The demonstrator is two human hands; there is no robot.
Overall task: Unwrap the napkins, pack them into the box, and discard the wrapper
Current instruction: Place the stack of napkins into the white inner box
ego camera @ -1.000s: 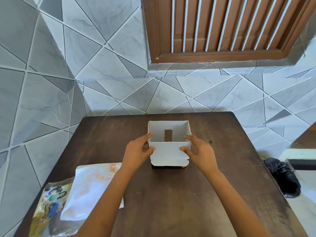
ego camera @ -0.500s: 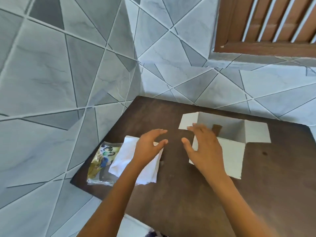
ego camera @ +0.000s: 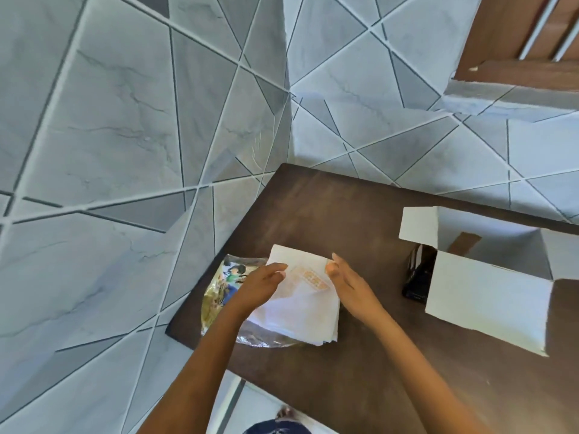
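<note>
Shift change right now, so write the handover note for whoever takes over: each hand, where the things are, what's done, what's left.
Left hand: fingers near straight, touching the left edge of the napkins.
Right hand: fingers touching their right edge; no firm grip shows.
Napkins: one stack on the table, lying partly on the wrapper at the near left corner.
Box: to the right of the stack, flaps open, no napkins visible inside.
Done: napkins appear to be out of the wrapper; box stands open.
Left: pack the stack into the box, then discard the wrapper.
</note>
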